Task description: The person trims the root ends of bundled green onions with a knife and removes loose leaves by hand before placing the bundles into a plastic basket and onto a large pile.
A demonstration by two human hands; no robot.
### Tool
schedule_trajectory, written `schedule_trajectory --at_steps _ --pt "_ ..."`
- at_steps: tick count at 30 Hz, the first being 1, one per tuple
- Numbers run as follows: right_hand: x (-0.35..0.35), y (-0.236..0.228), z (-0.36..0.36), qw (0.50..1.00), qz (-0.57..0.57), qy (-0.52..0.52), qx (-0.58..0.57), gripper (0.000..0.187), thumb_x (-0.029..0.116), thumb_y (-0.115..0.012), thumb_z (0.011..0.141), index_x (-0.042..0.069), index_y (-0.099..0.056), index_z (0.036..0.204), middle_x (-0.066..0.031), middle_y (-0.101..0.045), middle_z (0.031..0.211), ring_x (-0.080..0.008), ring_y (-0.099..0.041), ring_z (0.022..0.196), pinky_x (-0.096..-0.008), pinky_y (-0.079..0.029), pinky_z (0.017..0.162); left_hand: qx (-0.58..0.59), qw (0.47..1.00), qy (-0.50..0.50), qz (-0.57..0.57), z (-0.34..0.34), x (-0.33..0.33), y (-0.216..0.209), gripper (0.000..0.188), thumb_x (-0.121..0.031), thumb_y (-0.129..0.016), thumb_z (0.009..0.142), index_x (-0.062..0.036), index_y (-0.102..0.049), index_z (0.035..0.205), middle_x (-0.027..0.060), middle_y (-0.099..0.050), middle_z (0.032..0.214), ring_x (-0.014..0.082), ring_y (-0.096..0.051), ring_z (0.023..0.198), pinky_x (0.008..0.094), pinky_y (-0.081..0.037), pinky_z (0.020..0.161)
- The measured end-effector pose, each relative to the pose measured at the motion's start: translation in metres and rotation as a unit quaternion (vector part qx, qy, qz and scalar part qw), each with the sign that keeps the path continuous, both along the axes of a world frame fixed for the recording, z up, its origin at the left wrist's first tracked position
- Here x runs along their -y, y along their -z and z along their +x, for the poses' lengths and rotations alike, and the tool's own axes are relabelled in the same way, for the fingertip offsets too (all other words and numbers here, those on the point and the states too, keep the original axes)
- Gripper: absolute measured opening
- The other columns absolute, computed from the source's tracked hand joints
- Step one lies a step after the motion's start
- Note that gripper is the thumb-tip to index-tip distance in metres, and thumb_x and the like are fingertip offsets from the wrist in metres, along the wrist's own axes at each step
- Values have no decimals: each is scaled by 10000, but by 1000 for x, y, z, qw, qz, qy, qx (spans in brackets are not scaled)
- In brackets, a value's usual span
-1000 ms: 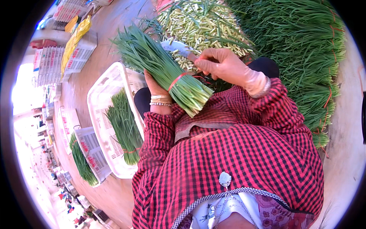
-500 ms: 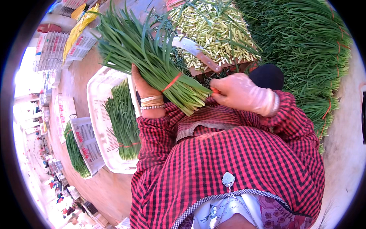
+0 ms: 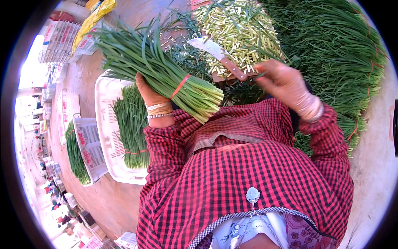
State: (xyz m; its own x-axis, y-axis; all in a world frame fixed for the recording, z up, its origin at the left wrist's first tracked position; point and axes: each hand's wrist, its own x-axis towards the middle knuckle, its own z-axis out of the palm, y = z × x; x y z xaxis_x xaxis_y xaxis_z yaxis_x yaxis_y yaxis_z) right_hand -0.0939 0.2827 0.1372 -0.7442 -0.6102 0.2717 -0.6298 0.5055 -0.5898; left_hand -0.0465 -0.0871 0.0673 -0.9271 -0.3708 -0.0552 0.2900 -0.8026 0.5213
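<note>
A thick bunch of garlic chives (image 3: 153,62), bound with a red band (image 3: 180,86), lies tilted across my left hand (image 3: 152,94), which is closed around it from below. Its pale cut ends point toward my lap, the green leaves up and left. My gloved right hand (image 3: 286,85) is raised at the right of the bunch, thumb and forefinger apart; a sliver of green shows by their tips. Just left of those fingertips is the wooden handle of a curved knife (image 3: 219,56). The knife rests on a pile of cut stem pieces (image 3: 248,29).
A large heap of banded chives (image 3: 331,54) fills the right side. On the left, a white plastic basket (image 3: 101,124) holds another chive bunch (image 3: 132,124). Beyond it stand a smaller crate (image 3: 92,145) and stacked white crates (image 3: 60,41) with yellow cloth (image 3: 93,20).
My right hand has moved from beside the bunch's cut ends up and right toward the knife handle, its fingers spreading. The bunch in my left hand has shifted slightly left.
</note>
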Motion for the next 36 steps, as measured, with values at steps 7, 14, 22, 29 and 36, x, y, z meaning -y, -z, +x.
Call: schedule_trajectory --at_steps 7,14,22,29,36 --pt "85 4 27 965 26 -141 -219 208 187 -619 817 150 -654 1018 2 -619 891 -188 -644 885 -486 -423 985 29 999 26 10 -15 -24 -7 393 -347 -469 987 -47 -628 1184 106 -676 1163 279 -639 1049 426 -518 946" --pt "88 10 25 963 59 -139 -223 87 174 -599 823 146 -631 898 -5 -585 817 -188 -642 802 -449 -438 956 85 996 -4 16 -13 -27 1 392 -345 -478 982 -51 -631 1191 102 -681 1152 282 -647 1027 426 -521 938" --pt "29 12 -3 982 -144 7 118 132 126 -680 862 66 -656 977 -104 -646 871 -226 -659 768 -303 -518 681 55 997 1 50 -4 -3 6 436 -355 -468 976 -43 -601 1250 131 -645 1248 321 -614 1125 483 -486 1007" --pt "53 12 -8 991 -61 -50 105 785 310 -739 829 -32 -367 1429 -258 -483 1394 -325 -465 1319 -342 -391 1073 102 989 -55 -94 -6 -37 -34 461 -340 -493 992 0 -545 1298 126 -631 1254 291 -614 1122 437 -480 1014" --pt "120 -15 -64 818 -467 82 325 497 225 -782 801 -66 -610 1165 -139 -700 1066 -223 -672 947 -326 -529 859 91 968 -1 -235 -22 -112 -43 376 -197 -669 939 -9 -579 1252 75 -660 1143 193 -659 963 330 -549 825"
